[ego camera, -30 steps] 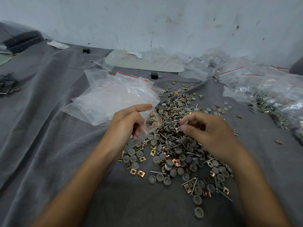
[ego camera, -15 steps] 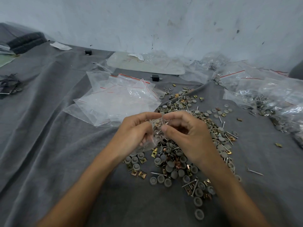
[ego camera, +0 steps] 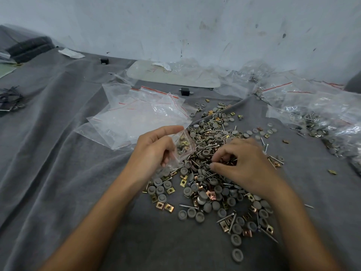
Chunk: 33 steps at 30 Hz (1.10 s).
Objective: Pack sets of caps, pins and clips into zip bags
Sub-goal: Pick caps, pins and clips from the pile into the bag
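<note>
Since the frame half a second back, the right hand point(ego camera: 246, 163) has left the mouth of the bag point(ego camera: 184, 146) and gone down onto the pile point(ego camera: 211, 184). The left hand point(ego camera: 154, 151) has kept the bag where it was.

Bag: small, clear, red-lined, held just above the pile's left edge with its mouth tilted toward the right hand. Brass clips show through the film; what else is inside cannot be made out.

Left hand: closed on the bag, thumb on top and fingers curled under.

Right hand: fingers curled down among the parts. Whether it has hold of one cannot be told.

Handling, as judged: the film is thin, limp and slick, so it should be held by the stiffer zip rim to keep the mouth open. The load is light. Pointed pins point(ego camera: 188, 205) could pierce the film if forced in. Caps point(ego camera: 237, 255) are round and likely to roll; clips point(ego camera: 169, 207) are flat and best pinched by an edge.

Surroundings: empty bags point(ego camera: 136, 120) lie stacked just beyond the left hand. Filled bags point(ego camera: 316, 114) are heaped at far right. All rest on a creased grey cloth point(ego camera: 58, 153)
</note>
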Each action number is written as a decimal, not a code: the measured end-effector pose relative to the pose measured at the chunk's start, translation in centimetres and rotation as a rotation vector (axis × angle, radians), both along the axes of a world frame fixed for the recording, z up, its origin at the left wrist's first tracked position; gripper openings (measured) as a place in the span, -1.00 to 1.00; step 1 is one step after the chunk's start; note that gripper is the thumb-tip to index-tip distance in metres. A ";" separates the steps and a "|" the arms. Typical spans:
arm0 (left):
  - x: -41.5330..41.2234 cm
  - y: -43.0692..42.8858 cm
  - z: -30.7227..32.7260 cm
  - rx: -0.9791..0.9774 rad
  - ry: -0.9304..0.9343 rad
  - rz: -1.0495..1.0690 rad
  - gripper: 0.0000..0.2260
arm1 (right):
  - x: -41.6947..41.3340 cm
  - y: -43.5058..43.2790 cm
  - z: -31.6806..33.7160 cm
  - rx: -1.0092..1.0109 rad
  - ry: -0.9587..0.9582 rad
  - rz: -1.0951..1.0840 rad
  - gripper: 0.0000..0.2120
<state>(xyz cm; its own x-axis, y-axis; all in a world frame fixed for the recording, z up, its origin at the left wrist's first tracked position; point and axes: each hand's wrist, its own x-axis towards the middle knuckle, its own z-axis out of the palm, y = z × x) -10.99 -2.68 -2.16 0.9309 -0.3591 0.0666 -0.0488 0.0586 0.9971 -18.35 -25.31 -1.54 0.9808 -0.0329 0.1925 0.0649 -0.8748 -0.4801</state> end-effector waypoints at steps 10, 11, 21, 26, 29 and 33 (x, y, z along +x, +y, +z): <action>-0.2 -0.2 0.2 0.011 0.011 0.016 -0.60 | 0.6 2.4 -1.4 -0.245 0.032 -0.042 -0.92; -0.2 -0.2 0.2 0.014 0.009 0.017 -0.60 | 0.6 2.4 -1.3 -0.211 -0.003 -0.052 -0.92; -0.3 -0.2 0.2 0.027 0.005 0.003 -0.62 | 0.6 2.4 -1.4 -0.288 0.093 -0.082 -0.91; -0.3 -0.2 0.3 0.037 0.009 0.016 -0.60 | 0.6 3.1 -1.4 -0.322 0.061 -0.142 -0.90; -0.3 -0.2 0.2 0.034 0.008 0.017 -0.60 | 0.7 3.3 -1.4 -0.323 0.039 -0.203 -0.88; -0.3 -0.2 0.2 0.022 0.008 0.007 -0.62 | 0.7 3.4 -1.2 -0.339 0.051 -0.222 -0.84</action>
<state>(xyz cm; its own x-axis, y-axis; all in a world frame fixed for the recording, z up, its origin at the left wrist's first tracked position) -11.30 -2.84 -1.97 0.9339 -0.3539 0.0508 -0.0406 0.0361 0.9985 -17.69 -21.93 -2.78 0.9655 -0.1881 0.1799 -0.1599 -0.9741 -0.1601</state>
